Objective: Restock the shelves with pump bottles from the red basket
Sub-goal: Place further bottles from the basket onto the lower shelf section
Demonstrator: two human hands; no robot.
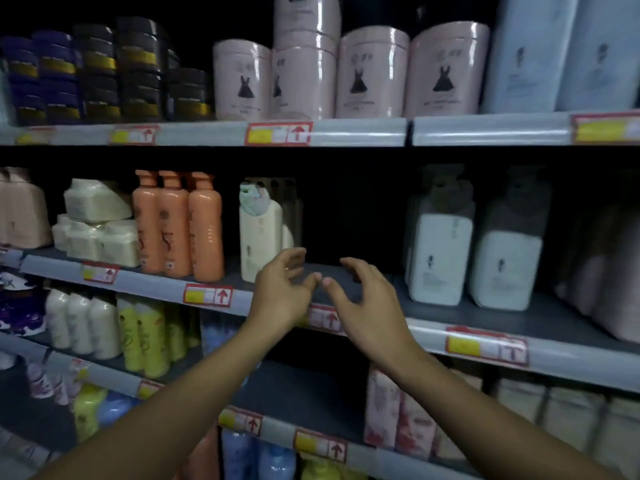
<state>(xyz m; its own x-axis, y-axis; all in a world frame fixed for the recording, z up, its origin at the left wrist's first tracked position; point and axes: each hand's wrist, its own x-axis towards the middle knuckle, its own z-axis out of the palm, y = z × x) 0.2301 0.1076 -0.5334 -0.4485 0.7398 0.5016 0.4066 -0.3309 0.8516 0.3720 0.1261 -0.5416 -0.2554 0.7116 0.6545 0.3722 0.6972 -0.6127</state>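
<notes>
Both my hands reach toward the middle shelf (450, 344), in front of a dark gap between products. My left hand (282, 292) is open with fingers curled and holds nothing. My right hand (363, 299) is likewise open and holds nothing; the two thumbs nearly touch. A cream pump bottle (259, 237) stands just left of the gap, right behind my left hand's fingers. Three orange pump bottles (180, 226) stand further left. Two white pump bottles (471, 254) stand right of the gap. The red basket is out of view.
Pink tubs (374, 71) and dark jars (138, 67) fill the top shelf. Cream packs (100, 223) sit left of the orange bottles. White and yellow bottles (145, 337) line the lower shelf, with pink packs (398, 417) at lower right. Price tags (207, 295) run along shelf edges.
</notes>
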